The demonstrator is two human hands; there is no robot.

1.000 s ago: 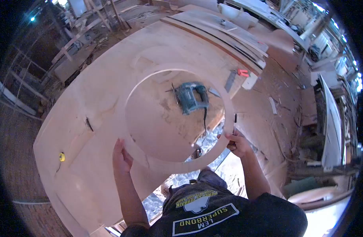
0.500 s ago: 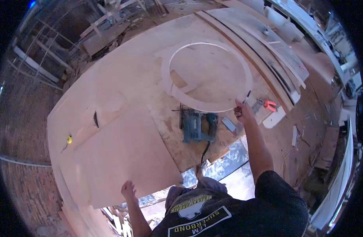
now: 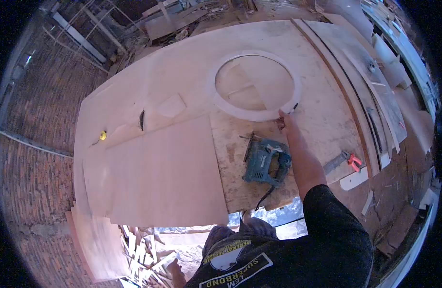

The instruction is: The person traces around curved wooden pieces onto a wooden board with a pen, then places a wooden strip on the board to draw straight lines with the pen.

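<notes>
A pale wooden ring (image 3: 257, 114) lies on the large plywood sheet, with my right hand (image 3: 283, 120) at its near right edge. A dark marker (image 3: 294, 108) shows by those fingers, which look pinched together at the ring. My left hand (image 3: 175, 270) is low by my body, above scrap strips, its fingers partly hidden and blurred. A teal jigsaw (image 3: 266, 163) lies on the wood just nearer me than the ring. To the left of the jigsaw is a flat rectangular plywood panel (image 3: 165, 177).
Red-handled pliers (image 3: 354, 162) and a saw-like blade (image 3: 334, 163) lie at the right. A yellow tape measure (image 3: 103, 135) sits at the left. Long boards (image 3: 334, 72) run along the right side. Scrap strips (image 3: 143, 252) are piled below the near edge.
The ring has gone from both hands, held up near my body, to lying farther away on the sheet. My left hand let go and dropped back toward my body. The view has shifted.
</notes>
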